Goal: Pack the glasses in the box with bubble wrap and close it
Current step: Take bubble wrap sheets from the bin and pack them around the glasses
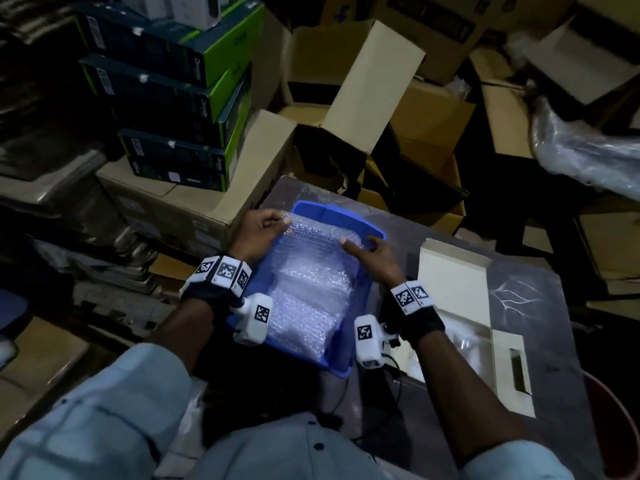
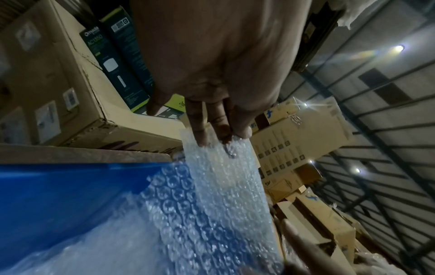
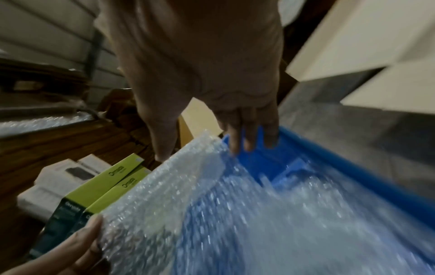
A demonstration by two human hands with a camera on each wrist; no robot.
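A blue plastic bin [image 1: 346,216] sits on the grey table [image 1: 540,341], filled with sheets of bubble wrap [image 1: 311,282]. My left hand [image 1: 282,221] pinches the top sheet's far left corner; in the left wrist view the left hand [image 2: 219,137] has thumb and fingers on the edge of the bubble wrap [image 2: 223,186], lifted above the bin [image 2: 58,186]. My right hand [image 1: 358,242] holds the far right corner, and the right hand [image 3: 200,148] has its thumb in front of the bubble wrap [image 3: 164,186], fingers behind. An open white box [image 1: 453,292] lies right of the bin; its contents are too dim to tell.
Green-and-black product boxes [image 1: 173,98] are stacked on cartons at the left. Open cardboard cartons [image 1: 363,98] crowd the space behind the table. A plastic-wrapped roll [image 1: 588,157] lies at the right. Black cables [image 1: 391,375] trail near the table's front edge.
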